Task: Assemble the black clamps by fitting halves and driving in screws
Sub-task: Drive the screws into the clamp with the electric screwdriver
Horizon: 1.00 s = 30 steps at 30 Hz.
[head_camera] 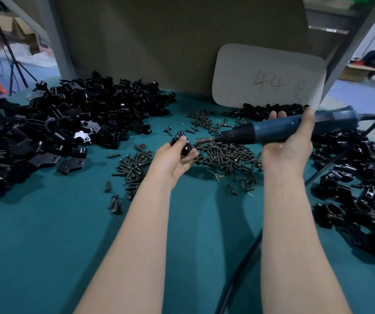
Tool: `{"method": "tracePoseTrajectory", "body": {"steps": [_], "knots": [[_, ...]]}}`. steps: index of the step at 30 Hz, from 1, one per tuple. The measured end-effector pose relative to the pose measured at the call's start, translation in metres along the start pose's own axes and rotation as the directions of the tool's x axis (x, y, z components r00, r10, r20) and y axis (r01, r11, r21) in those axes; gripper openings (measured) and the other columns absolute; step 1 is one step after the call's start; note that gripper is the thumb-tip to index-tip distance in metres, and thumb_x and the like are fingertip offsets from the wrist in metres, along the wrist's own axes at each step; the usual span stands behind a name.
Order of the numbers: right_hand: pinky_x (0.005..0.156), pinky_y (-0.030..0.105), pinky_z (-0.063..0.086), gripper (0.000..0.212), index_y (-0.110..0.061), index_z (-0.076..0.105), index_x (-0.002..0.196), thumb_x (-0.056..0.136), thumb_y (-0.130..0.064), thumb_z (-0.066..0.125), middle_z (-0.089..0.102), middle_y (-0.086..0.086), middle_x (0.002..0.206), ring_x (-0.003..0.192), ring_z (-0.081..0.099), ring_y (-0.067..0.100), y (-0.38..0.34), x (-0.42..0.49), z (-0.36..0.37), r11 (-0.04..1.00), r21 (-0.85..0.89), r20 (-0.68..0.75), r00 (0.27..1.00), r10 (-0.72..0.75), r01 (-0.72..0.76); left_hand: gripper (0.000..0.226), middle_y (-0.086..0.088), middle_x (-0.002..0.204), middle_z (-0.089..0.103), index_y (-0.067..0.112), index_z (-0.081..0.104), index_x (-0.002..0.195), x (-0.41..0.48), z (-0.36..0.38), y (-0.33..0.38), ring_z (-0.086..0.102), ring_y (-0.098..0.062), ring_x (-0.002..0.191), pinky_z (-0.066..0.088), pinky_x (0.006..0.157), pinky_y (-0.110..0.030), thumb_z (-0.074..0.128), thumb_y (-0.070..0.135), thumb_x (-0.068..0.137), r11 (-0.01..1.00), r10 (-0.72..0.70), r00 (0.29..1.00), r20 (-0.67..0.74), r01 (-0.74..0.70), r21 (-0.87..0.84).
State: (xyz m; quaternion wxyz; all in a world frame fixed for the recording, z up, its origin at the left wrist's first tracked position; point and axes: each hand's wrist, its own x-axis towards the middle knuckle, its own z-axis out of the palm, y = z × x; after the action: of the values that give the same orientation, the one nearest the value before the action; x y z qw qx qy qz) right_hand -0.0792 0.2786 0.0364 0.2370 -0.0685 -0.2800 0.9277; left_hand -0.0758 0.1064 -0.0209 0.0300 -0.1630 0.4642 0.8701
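White card (268,75) reads "44". Left hand (173,159) grips a black clamp (181,135); right hand (288,143) grips a blue screwdriver (272,130), bit at the clamp.

Light over the teal cloth-covered tabletop (46,257) is dim and cool, while the upper left and upper right corners of the frame are washed bright. Soft, broad shadows darken the cloth at lower centre. Small glints dot the heap of glossy black plastic clamp halves (57,132). Wide-angle distortion bends the frame edges. The background is blurred, as is the right end of the blue-grey electric screwdriver (284,130).
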Motion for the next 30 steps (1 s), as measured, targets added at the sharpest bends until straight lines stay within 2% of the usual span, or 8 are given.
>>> {"method": "tracePoseTrajectory", "body": {"steps": [4, 6, 8, 11, 16, 21, 24, 30], "knots": [[0.079, 0.029, 0.056, 0.045, -0.01, 0.043, 0.127, 0.092, -0.03, 0.063, 0.057, 0.011, 0.107, 0.09, 0.064, 0.021, 0.001, 0.0, 0.003, 0.999, -0.04, -0.021, 1.0, -0.021, 0.02, 0.013, -0.017, 0.089, 0.064, 0.003, 0.055, 0.091, 0.0, 0.002, -0.004, 0.066, -0.022, 0.075, 0.058, 0.078, -0.03, 0.057, 0.014, 0.096, 0.988, -0.013, 1.0, 0.005, 0.014, -0.153], [0.074, 0.025, 0.055, 0.038, -0.012, 0.044, 0.12, 0.093, -0.031, 0.062, 0.056, 0.009, 0.104, 0.086, 0.063, 0.017, 0.003, -0.001, 0.005, 0.997, -0.066, -0.025, 0.999, -0.031, 0.03, 0.011, -0.016, 0.092, 0.063, 0.002, 0.055, 0.09, 0.0, 0.004, -0.006, 0.066, -0.021, 0.075, 0.059, 0.076, -0.028, 0.059, 0.011, 0.094, 0.987, 0.005, 0.999, -0.048, -0.013, -0.162], [0.069, 0.023, 0.053, 0.029, -0.016, 0.045, 0.111, 0.093, -0.032, 0.06, 0.056, 0.006, 0.101, 0.081, 0.063, 0.013, 0.005, -0.002, 0.006, 0.995, -0.093, -0.024, 0.999, -0.037, 0.034, 0.01, -0.013, 0.095, 0.064, 0.003, 0.057, 0.089, 0.001, 0.005, -0.008, 0.067, -0.021, 0.078, 0.058, 0.079, -0.027, 0.06, 0.011, 0.094, 0.991, 0.043, 0.992, -0.116, -0.057, -0.12], [0.073, 0.024, 0.053, 0.023, -0.019, 0.046, 0.107, 0.094, -0.034, 0.059, 0.057, 0.006, 0.103, 0.086, 0.064, 0.015, 0.007, -0.003, 0.007, 0.991, -0.125, -0.001, 0.999, -0.05, 0.049, 0.01, -0.011, 0.097, 0.065, 0.005, 0.058, 0.089, 0.001, 0.007, -0.009, 0.067, -0.022, 0.083, 0.057, 0.083, -0.028, 0.061, 0.013, 0.094, 0.992, 0.096, 0.98, -0.174, -0.108, -0.059], [0.072, 0.023, 0.053, 0.044, -0.014, 0.037, 0.13, 0.096, -0.033, 0.056, 0.057, 0.003, 0.095, 0.08, 0.065, 0.013, 0.011, -0.006, 0.01, 0.984, -0.159, 0.029, 0.996, -0.082, 0.086, 0.011, -0.014, 0.109, 0.063, 0.005, 0.059, 0.096, -0.002, 0.012, -0.012, 0.063, -0.022, 0.085, 0.057, 0.075, -0.022, 0.061, 0.016, 0.094, 0.986, 0.165, 0.957, -0.239, -0.167, 0.014], [0.075, 0.021, 0.052, 0.038, -0.016, 0.035, 0.125, 0.096, -0.031, 0.055, 0.058, 0.0, 0.095, 0.079, 0.065, 0.008, 0.014, -0.011, 0.015, 0.974, -0.189, 0.051, 0.992, -0.115, 0.122, 0.009, -0.007, 0.099, 0.064, 0.01, 0.058, 0.093, -0.002, 0.015, -0.016, 0.062, -0.015, 0.073, 0.052, 0.063, -0.014, 0.062, 0.018, 0.094, 0.976, 0.218, 0.928, -0.303, -0.213, 0.051], [0.074, 0.018, 0.052, 0.048, -0.01, 0.032, 0.135, 0.096, -0.029, 0.055, 0.057, 0.001, 0.1, 0.07, 0.065, 0.001, 0.017, -0.016, 0.02, 0.964, -0.196, 0.076, 0.983, -0.168, 0.18, 0.008, -0.003, 0.093, 0.063, 0.014, 0.059, 0.088, -0.001, 0.014, -0.018, 0.061, -0.013, 0.069, 0.051, 0.063, -0.014, 0.063, 0.018, 0.093, 0.975, 0.222, 0.921, -0.32, -0.215, 0.059], [0.09, 0.026, 0.053, 0.045, -0.015, 0.029, 0.133, 0.097, -0.025, 0.054, 0.055, 0.008, 0.122, 0.095, 0.064, 0.015, 0.021, -0.021, 0.026, 0.941, -0.25, 0.153, 0.969, -0.192, 0.226, 0.012, -0.004, 0.087, 0.062, 0.011, 0.059, 0.081, 0.002, 0.014, -0.017, 0.061, -0.018, 0.071, 0.054, 0.068, -0.018, 0.063, 0.015, 0.092, 0.979, 0.201, 0.921, -0.334, -0.204, 0.027]]}}
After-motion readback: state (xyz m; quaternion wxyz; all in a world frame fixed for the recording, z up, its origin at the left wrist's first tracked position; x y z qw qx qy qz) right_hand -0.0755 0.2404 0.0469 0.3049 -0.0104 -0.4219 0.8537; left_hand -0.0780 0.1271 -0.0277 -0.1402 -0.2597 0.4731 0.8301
